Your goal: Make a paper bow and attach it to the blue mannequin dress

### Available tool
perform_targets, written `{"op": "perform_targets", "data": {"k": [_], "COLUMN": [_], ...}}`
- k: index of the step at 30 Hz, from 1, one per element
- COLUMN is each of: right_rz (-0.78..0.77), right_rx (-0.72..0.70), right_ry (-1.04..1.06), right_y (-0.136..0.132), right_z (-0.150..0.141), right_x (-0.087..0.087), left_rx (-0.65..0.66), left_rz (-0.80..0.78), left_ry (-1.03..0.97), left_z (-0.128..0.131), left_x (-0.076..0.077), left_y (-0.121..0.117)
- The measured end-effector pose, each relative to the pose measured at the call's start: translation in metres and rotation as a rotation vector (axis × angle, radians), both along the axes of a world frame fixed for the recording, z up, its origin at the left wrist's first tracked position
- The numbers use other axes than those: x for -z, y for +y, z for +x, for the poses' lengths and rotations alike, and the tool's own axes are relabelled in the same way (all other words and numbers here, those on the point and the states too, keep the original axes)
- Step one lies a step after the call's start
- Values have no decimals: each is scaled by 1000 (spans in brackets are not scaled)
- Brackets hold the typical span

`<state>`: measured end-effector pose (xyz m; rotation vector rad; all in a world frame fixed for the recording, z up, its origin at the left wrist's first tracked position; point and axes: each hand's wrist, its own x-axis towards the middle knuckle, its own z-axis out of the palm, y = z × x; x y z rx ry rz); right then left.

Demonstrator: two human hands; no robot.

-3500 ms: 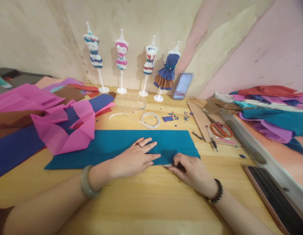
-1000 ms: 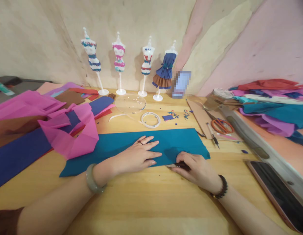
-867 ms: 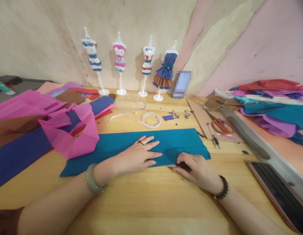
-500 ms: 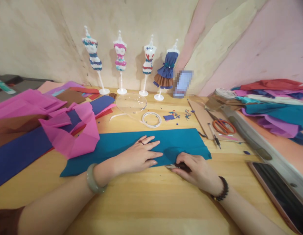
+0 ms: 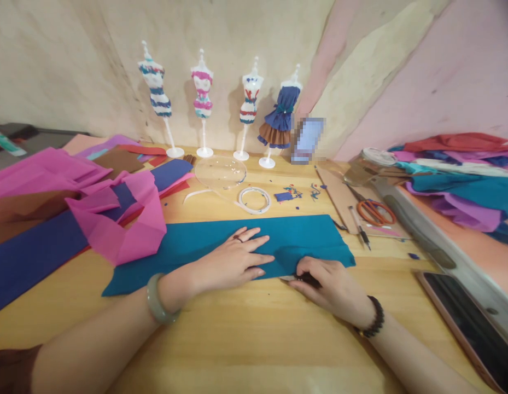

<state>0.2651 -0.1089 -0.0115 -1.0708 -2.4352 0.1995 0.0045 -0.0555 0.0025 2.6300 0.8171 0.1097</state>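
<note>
A long teal cloth strip [image 5: 295, 232] lies across the wooden table before me. My left hand [image 5: 237, 257] rests flat on it, fingers spread, pressing near its front edge. Closed around black-handled thread snips [image 5: 308, 279], my right hand [image 5: 330, 279] sits at the cloth's lower right edge. The snips' metal blade points left along that edge; most of the handle is hidden in my fingers. By the right hand the cloth is slightly rumpled. A crumpled pink cloth piece [image 5: 147, 230] overlaps the strip's left end.
Several small dress-form stands, one wearing a blue and brown dress [image 5: 280, 117], line the wall. In front lie a ribbon roll [image 5: 254, 200] and a clear dish [image 5: 220, 172]. Orange-handled scissors [image 5: 375, 212], a pen [image 5: 363, 235] and a phone [image 5: 462, 323] are at right. Folded cloths [image 5: 36, 169] pile left.
The snips' blades look narrower and closer together than before. Both hands and the teal cloth have stayed almost in place; the view has shifted very slightly.
</note>
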Motion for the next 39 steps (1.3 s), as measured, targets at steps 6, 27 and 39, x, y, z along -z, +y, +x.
{"op": "perform_targets", "data": {"k": [6, 27, 39], "right_rz": [-31, -7, -12], "right_rx": [-9, -15, 47], "right_ry": [-16, -18, -81], "right_y": [-1, -2, -4], "right_z": [0, -1, -7], "right_x": [0, 1, -1], "left_rx": [-4, 3, -63], "left_rz": [12, 3, -12], "left_ry": [-12, -4, 6], "left_z": [0, 2, -6], "left_x": [0, 0, -7], "left_y": [0, 0, 3]}}
